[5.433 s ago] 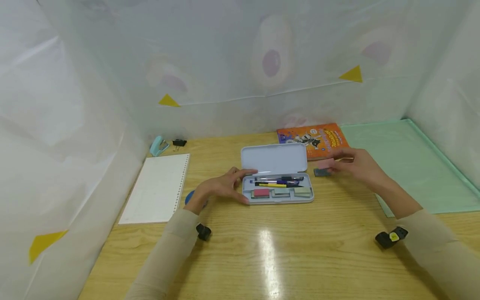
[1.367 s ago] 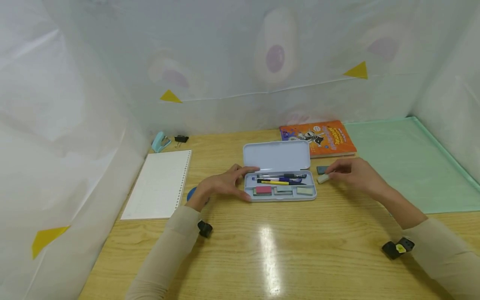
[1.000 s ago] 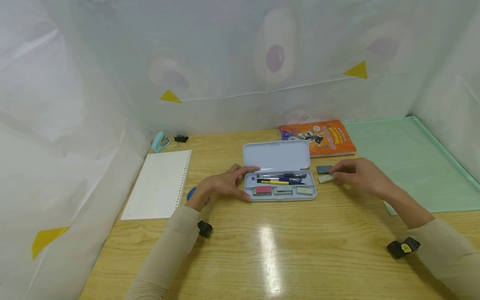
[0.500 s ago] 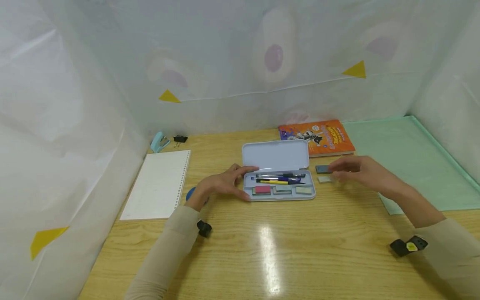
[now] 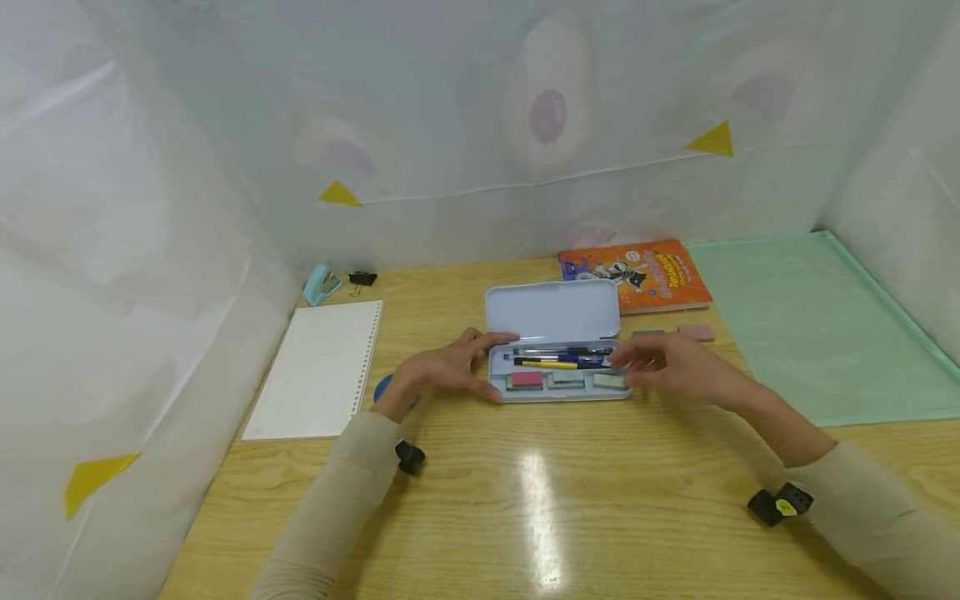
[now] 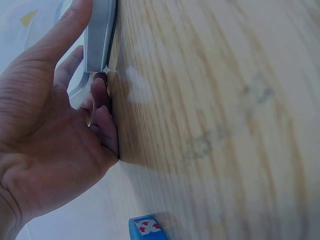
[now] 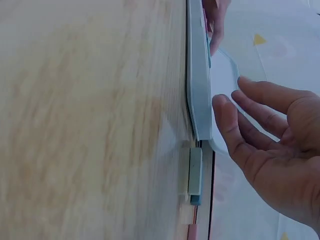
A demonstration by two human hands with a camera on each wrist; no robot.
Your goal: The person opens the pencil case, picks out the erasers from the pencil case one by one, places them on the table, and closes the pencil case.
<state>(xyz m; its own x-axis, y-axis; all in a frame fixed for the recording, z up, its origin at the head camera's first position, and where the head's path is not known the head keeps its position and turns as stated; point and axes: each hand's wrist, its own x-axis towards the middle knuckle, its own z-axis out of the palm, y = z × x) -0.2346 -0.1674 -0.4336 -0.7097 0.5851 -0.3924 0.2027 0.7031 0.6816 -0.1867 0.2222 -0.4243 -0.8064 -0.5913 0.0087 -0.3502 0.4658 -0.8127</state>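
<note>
An open pale blue pencil case [image 5: 552, 310] lies on the table with its lid back. My left hand [image 5: 446, 367] grips its left end, thumb at the front and fingers at the back. Inside are several pens [image 5: 558, 363] and a front row of small eraser-like blocks: pink [image 5: 527, 379], grey-blue [image 5: 567, 377] and pale green [image 5: 607, 381]. Over the case's right end hovers my right hand [image 5: 678, 367], fingers loosely bent and apart, nothing between them in the right wrist view. Beside the case lie a pale block [image 7: 195, 171], a dark blue-grey block [image 5: 648, 333] and a pink block [image 5: 696, 333].
An orange book [image 5: 660, 275] lies behind the case, a green glass-like mat [image 5: 840, 333] to the right. At left are perforated paper [image 5: 315, 371], a light blue stapler [image 5: 321, 286] and a black binder clip [image 5: 363, 277]. A blue round object [image 6: 147, 229] sits near my left wrist.
My right hand held a pink block, then a pale block, beside the case. It let the pale block go and moved left over the case's right end. My left hand stayed put.
</note>
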